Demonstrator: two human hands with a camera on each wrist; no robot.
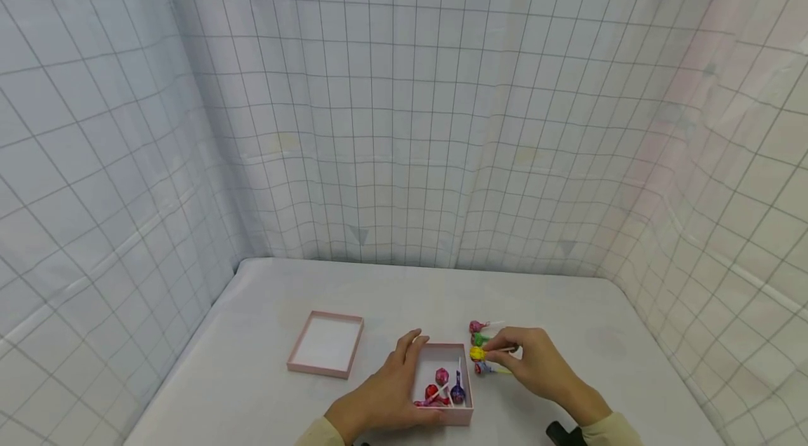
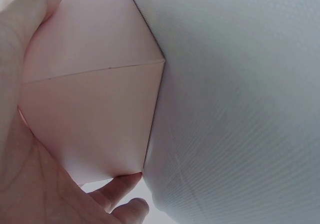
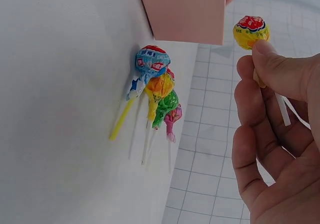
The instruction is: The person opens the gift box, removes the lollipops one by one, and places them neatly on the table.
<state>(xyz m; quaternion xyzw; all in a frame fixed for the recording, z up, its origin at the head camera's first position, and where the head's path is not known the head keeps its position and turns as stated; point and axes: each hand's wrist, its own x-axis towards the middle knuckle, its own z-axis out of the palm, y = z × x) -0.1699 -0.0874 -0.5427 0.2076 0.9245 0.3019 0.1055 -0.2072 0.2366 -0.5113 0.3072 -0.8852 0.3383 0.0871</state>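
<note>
Left hand grips the pink box while right hand pinches a yellow lollipop just beside it.

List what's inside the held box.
Visible in the pink box: lollipops, including a pink one, a red one and a dark-blue one. The left hand partly covers its left edge; anything beneath the lollipops is hidden.
</note>
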